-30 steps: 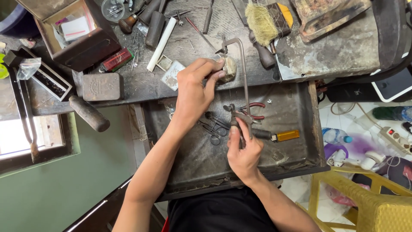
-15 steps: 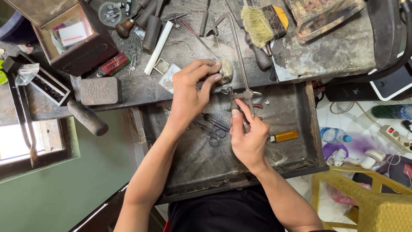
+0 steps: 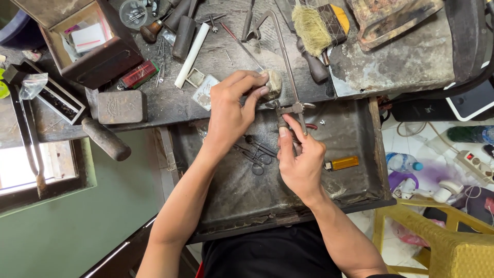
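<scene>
Left hand [image 3: 231, 110] pinched small pale workpiece [image 3: 274, 84] against bench edge [image 3: 170, 105]. Right hand [image 3: 301, 162] clenched on saw frame [image 3: 286, 62] handle, above open tray [image 3: 355, 190]. Judged best: steady pinch, blade upright, light even strokes.

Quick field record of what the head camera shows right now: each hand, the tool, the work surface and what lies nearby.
left hand: left hand presses a small pale block at the bench edge with its fingertips
right hand: right hand grips the handle of a jeweller's saw, frame pointing away across the bench
surface: worn dark workbench with an open metal tray drawer below it
in drawer: scissors, small amber piece
on bench: brush, white tube, open wooden box
</scene>
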